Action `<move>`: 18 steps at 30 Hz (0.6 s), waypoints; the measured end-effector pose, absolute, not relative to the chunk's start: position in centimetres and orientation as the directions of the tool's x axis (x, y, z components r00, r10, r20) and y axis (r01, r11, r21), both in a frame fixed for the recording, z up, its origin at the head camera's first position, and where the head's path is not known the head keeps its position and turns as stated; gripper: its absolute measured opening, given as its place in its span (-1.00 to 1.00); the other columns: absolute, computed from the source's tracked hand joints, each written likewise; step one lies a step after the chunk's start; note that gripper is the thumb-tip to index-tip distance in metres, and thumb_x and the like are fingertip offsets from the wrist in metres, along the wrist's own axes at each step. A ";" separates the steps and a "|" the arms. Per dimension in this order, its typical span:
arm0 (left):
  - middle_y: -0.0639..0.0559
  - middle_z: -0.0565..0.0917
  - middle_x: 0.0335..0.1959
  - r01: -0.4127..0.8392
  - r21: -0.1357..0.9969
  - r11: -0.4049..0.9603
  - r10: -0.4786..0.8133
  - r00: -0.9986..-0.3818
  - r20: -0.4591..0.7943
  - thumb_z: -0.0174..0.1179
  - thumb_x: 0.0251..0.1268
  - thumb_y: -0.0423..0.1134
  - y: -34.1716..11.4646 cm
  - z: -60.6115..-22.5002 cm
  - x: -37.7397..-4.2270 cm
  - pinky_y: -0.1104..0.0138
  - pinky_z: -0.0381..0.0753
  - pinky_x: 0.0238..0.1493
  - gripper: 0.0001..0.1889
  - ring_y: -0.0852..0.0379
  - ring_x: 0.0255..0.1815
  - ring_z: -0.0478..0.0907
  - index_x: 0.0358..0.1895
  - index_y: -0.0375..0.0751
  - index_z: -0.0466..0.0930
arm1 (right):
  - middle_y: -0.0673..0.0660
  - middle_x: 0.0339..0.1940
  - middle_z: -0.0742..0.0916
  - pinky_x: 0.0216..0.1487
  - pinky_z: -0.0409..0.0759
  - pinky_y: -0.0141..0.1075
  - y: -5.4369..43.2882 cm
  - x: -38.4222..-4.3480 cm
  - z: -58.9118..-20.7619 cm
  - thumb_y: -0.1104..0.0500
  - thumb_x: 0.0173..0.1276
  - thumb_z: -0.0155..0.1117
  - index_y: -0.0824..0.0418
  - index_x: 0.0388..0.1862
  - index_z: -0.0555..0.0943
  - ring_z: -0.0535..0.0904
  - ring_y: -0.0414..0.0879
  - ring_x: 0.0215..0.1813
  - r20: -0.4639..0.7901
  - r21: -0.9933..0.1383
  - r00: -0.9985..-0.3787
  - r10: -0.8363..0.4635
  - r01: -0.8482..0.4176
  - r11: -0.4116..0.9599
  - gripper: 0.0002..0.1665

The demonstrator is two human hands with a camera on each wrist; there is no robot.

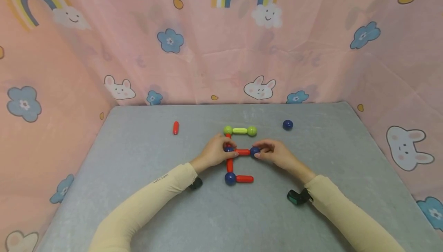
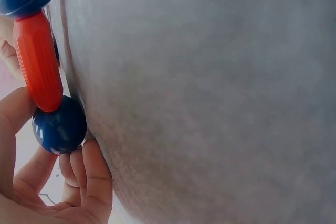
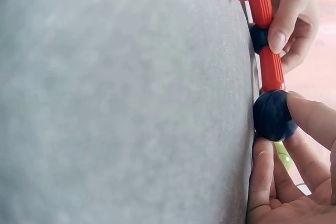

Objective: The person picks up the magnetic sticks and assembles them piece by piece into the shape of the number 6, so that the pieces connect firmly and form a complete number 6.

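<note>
A flat figure of rods and balls lies on the grey table. My left hand [image 1: 215,150] pinches the blue ball [image 2: 59,124] at the middle of its upright side, partly covering it. From that ball a red rod [image 1: 243,152] runs right to another blue ball [image 3: 274,115], which my right hand [image 1: 278,154] holds between thumb and fingers. Above, a green ball [image 1: 227,130], a green rod [image 1: 240,131] and a second green ball [image 1: 252,130] form the top arm. Below, a blue ball [image 1: 230,178] joins a lower red rod [image 1: 245,179] with a bare right end.
A loose red rod [image 1: 175,128] lies at the back left of the table [image 1: 138,144]. A loose blue ball [image 1: 288,125] sits at the back right. Pink printed cloth [image 1: 200,67] stands behind and along both sides.
</note>
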State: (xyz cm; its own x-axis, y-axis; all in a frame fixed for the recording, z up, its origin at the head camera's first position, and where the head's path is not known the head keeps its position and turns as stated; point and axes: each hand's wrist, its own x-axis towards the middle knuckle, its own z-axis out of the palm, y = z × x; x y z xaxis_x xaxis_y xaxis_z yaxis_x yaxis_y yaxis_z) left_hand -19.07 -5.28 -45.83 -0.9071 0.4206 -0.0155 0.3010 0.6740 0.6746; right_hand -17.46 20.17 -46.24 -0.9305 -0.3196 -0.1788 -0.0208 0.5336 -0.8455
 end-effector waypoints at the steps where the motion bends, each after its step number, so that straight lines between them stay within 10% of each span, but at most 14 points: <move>1: -0.02 0.53 -0.28 0.298 0.676 0.674 0.419 -0.908 -0.018 0.46 0.13 -0.06 -5.3 -45.8 -19.0 0.42 0.31 -0.32 -0.69 0.15 -0.31 0.37 -0.09 -0.07 0.74 | 0.20 0.02 0.70 -0.10 0.53 -0.32 20.2 -17.5 -46.3 0.06 0.34 0.38 0.19 0.21 0.59 0.57 -0.08 -0.09 -0.178 -0.845 -0.930 -0.321 -0.022 0.534 -0.50; 18: -0.04 0.51 -0.30 0.292 0.677 0.676 0.420 -0.907 -0.029 0.45 0.14 -0.06 -5.2 -45.7 -19.0 0.41 0.28 -0.33 -0.71 0.13 -0.31 0.36 -0.10 -0.07 0.73 | 0.21 0.04 0.71 -0.10 0.53 -0.33 20.3 -17.5 -46.6 0.08 0.35 0.36 0.21 0.23 0.58 0.57 -0.08 -0.07 -0.165 -0.849 -0.932 -0.324 -0.033 0.527 -0.50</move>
